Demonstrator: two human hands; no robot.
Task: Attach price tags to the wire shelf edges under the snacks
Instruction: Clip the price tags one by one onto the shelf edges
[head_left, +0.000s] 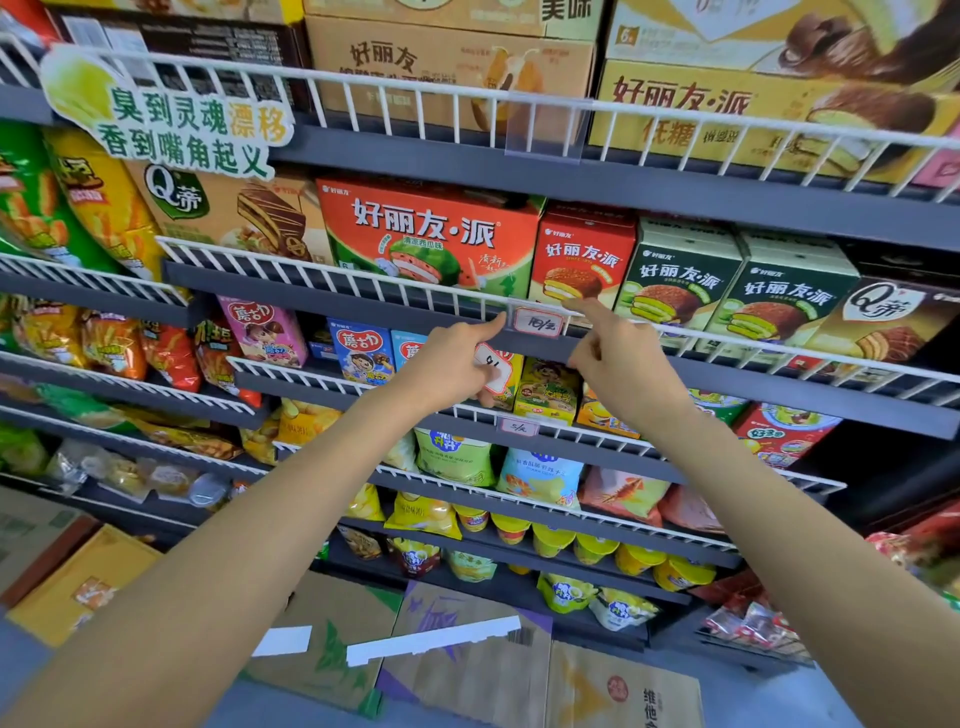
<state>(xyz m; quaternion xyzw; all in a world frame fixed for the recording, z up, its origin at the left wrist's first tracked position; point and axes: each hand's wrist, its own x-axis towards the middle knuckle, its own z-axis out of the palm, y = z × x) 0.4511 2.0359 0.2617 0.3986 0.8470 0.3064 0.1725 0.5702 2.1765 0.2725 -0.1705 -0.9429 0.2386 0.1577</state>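
Item: price tag (537, 322) on wire shelf edge (363, 280), long axis 9-to-3; left forefinger at 9, right at 3; left hand (457, 364) grip pinches spare tag (493, 368)

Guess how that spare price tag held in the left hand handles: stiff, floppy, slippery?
The spare price tag is likely thin card: it stays flat while the left hand holds it with curled fingers. Probably very light, since that loose hold suffices. It may be slick; its surface looks glossy. The right hand points a finger at the clipped tag.
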